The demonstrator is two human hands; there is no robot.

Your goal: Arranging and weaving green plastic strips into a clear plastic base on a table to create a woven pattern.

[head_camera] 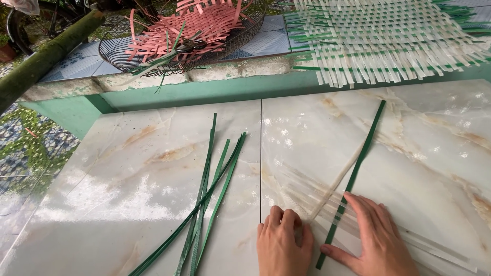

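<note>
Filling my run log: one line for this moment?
left hand pressing clear strips | right hand flat on green strip | marble floor

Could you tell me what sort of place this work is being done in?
Probably a home porch used for basket weaving: glossy marble-look floor tiles, a woven white-and-green strip mat on the ledge, and loose green strips nearby.

**One head-worn view, looking down and forward**

We are seeing through a single camera worn on the person's head, so no second view is sharing the scene. It is tilting steeply down onto the marble floor tiles [153, 194], sitting close above the two hands at the bottom edge. It is facing forward toward a green ledge [204, 89] crossing the top.
</note>
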